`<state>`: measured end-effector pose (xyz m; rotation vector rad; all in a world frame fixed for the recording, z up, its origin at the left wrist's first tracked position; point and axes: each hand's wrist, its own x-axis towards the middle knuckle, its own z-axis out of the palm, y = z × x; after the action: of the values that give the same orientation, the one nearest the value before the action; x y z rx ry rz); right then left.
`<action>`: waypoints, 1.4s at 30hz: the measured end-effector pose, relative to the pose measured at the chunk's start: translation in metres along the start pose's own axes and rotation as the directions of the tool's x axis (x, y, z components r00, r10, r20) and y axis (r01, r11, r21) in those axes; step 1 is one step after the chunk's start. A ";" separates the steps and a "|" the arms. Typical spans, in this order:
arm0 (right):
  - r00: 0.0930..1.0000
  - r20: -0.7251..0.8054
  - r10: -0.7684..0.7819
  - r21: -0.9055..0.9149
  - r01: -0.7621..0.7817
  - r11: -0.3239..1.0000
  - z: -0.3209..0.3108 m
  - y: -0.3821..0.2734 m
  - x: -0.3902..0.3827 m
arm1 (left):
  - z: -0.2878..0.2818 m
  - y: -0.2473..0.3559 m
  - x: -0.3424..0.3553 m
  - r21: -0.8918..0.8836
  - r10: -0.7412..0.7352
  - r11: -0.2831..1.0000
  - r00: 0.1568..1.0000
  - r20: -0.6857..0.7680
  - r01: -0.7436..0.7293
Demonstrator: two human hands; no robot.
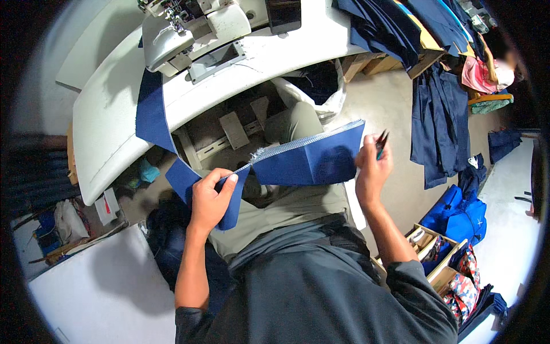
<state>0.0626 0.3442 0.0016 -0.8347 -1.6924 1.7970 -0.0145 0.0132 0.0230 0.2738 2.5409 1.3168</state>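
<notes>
Left hand [211, 200], lower left of centre: clamped on a folded blue fabric piece [234, 207], thumb flat on top, other fingers mostly hidden under the cloth. Right hand [373, 175], right of centre: fingers closed around thread snips [382, 139], dark blades pointing up. Those fingers also meet the right end of a blue fabric panel [312, 160]; can't tell if they pinch it too.

Panel sits mid-frame, spanning the gap between the hands above the lap. Top edge has pale overlock stitching, slanting up to the right, with a frayed thread tuft at its left end. Left end of the panel is right next to the left hand's piece.

A blue fabric strip [152, 109] hangs over the table edge at upper left, running from beside the overlock sewing machine [195, 34] down toward the left hand. Machine is on a curved-looking white table [109, 135]; black flat device [285, 16] just right of it, top of frame.

Under the table, upper centre: white bag [334, 102] with dark contents. Upper right: dark navy garment pieces [441, 126] hanging, plus a seated person in pink [480, 74]. Right side, lower: bright blue bag [458, 215] above a compartmented wooden drawer [428, 247]. Lower left: white tabletop [109, 281].
</notes>
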 end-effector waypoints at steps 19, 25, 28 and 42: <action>0.255 0.720 0.646 -0.171 -0.837 0.520 0.106 0.018 -0.083 | 0.004 -0.002 -0.009 -0.068 -0.005 0.998 1.000 -0.006 0.004; 0.344 0.698 0.628 -0.116 -0.811 0.573 0.115 0.026 -0.090 | 0.007 -0.005 -0.009 -0.082 0.008 0.997 1.000 -0.005 -0.008; 0.357 0.702 0.617 -0.079 -0.821 0.565 0.109 0.025 -0.090 | 0.005 -0.003 -0.011 -0.100 -0.023 0.995 0.999 0.027 0.025; 0.755 0.598 0.269 -0.098 -0.265 0.959 0.077 -0.021 -0.093 | 0.009 -0.009 -0.004 -0.133 0.028 0.991 0.991 0.134 -0.010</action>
<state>0.0673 0.2256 0.0317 -0.5409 -2.0414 2.4549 -0.0083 0.0135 0.0114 0.3497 2.3335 1.4151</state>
